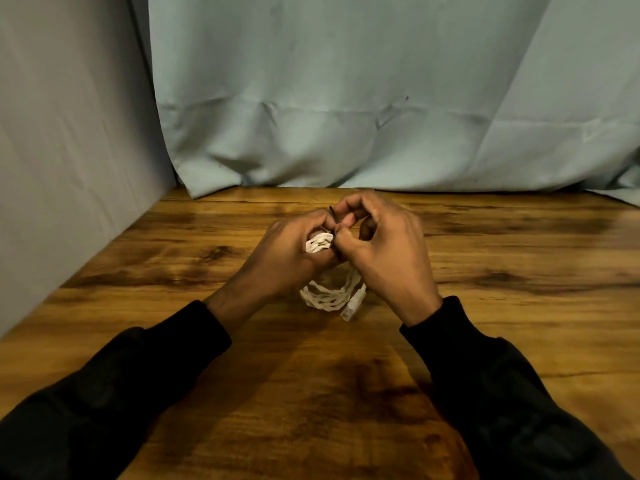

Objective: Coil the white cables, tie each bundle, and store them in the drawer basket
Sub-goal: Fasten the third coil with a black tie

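At about nine o'clock of the wooden tabletop point(173, 278) a grey-blue backdrop cloth point(346, 98) hangs, wrapping round to twelve. Just left of centre, the left hand point(287, 258) has its fingers curled round the upper part of the coiled white cable point(327, 294), clamping the loops together; the white strands show between thumb and fingers. At the hand's one o'clock, a thin dark tie point(333, 223) stands up from the bundle, and the right hand point(384, 251) pinches it with thumb and forefinger, the other fingers loosely curled. The lower loops hang beneath both hands at six o'clock, low over or resting on the table, and a pale connector point(353, 303) sticks out at the coil's four o'clock. The cable looks light, soft and springy, apt to fan open if the clamp slackens, so the best hold is across all the loops right beside the tie. The tie seems thin and bendable, best gripped near its ends. No drawer basket is in view.
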